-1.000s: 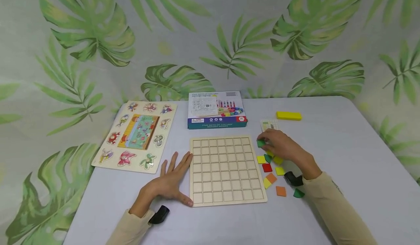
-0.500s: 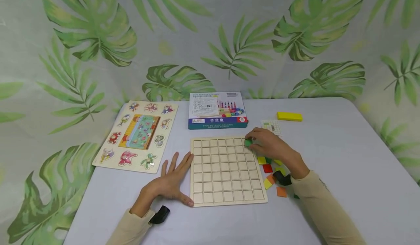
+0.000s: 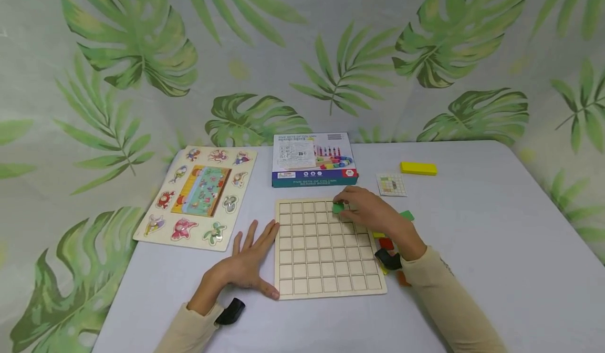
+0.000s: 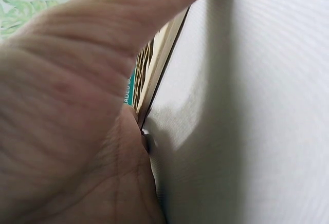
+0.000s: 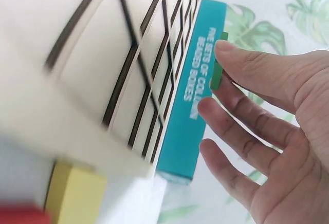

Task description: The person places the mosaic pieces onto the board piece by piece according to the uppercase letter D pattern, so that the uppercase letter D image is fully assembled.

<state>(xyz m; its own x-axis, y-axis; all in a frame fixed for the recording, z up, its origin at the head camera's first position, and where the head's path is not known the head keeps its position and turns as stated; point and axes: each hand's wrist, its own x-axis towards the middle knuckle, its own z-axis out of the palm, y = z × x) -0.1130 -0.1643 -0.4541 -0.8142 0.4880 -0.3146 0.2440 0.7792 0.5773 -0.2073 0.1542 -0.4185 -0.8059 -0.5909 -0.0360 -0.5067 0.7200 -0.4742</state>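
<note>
A light wooden grid board (image 3: pixel 326 248) lies flat in the middle of the table. My left hand (image 3: pixel 246 263) has its fingers spread, with fingertips and thumb against the board's left edge. Over the upper right part of the grid, my right hand (image 3: pixel 371 214) pinches a green tile (image 3: pixel 337 207) between thumb and fingers. The right wrist view has this tile (image 5: pixel 217 75) edge-on, raised off the board. Beside the board's right edge, partly covered by my right arm, are a red tile (image 3: pixel 386 244), an orange tile (image 3: pixel 403 278) and a green piece (image 3: pixel 407 215).
Behind the board stands a bead-set box (image 3: pixel 314 158). A small printed grid card (image 3: pixel 392 184) and a yellow bar-shaped item (image 3: pixel 418 168) lie at the back right. To the left is a sea-animal puzzle board (image 3: pixel 196 198). A leaf-patterned cloth (image 3: pixel 331 69) hangs behind the table.
My right hand has moved left, from the loose tiles to over the board's upper right squares, carrying the green tile. The printed card has come into full view. My left hand stays in place.
</note>
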